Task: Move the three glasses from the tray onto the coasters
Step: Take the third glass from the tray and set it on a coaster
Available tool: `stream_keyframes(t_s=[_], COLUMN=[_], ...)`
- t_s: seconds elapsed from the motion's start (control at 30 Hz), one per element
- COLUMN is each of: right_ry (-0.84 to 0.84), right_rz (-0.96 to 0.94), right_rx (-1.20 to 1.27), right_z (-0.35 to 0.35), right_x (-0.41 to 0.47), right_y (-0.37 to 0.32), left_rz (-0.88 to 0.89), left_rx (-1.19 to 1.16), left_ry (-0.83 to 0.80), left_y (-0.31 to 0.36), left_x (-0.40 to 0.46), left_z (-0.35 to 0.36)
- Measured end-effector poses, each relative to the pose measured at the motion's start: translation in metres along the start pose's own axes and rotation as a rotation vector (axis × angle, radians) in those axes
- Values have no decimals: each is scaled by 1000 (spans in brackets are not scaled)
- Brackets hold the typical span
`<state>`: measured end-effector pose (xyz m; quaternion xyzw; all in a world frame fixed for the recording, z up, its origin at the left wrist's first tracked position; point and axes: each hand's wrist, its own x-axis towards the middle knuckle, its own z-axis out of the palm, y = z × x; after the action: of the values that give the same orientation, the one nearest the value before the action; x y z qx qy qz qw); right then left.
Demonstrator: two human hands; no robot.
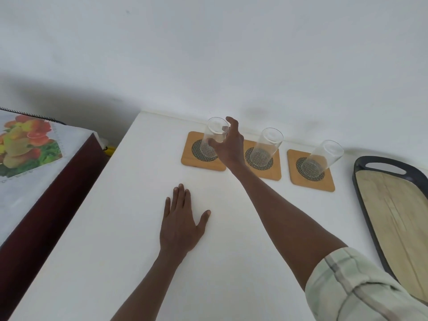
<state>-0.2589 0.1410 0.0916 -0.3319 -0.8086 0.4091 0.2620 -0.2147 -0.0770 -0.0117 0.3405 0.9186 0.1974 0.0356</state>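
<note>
Three clear glasses stand on three square wooden coasters along the back of the white table. The left glass (213, 129) is on the left coaster (188, 157). My right hand (231, 148) wraps it, thumb on the near side and fingers behind, with the index finger lifted. The middle glass (267, 144) sits on the middle coaster (276, 173), partly hidden by my wrist. The right glass (325, 156) sits on the right coaster (325, 185). The dark-rimmed tray (361, 195) with a wooden base lies at the right with nothing on it. My left hand (180, 225) rests flat on the table.
The white table (129, 205) ends at a left edge. Beyond it stands a lower dark red cabinet (46, 198) covered by a cloth with a fruit print (25, 144). A white wall runs right behind the coasters.
</note>
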Motion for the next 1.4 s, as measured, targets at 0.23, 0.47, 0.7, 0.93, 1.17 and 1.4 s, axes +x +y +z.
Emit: stream_keyframes(t_s=[0.23,0.47,0.7,0.93,1.17,1.4], right_ry=[-5,-1,15,22,15,-6], right_rz=[-8,-26,-45,-47,-47,-42], right_rx=[-39,-70,-63,-66,-70,-87], right_z=[13,17,19,23,24,23], right_x=[7,9,7,7,8,9], right_y=[5,4,4,5,6,6], left_rz=[-7,-13,-14,-19,-16,-18], left_rx=[0,1,6,-14,-5,4], left_ry=[2,-2,-6,-1,-5,-11], left_y=[1,1,1,1,0,1], left_x=[0,0,0,0,-1,0], left_z=[0,0,0,1,1,0])
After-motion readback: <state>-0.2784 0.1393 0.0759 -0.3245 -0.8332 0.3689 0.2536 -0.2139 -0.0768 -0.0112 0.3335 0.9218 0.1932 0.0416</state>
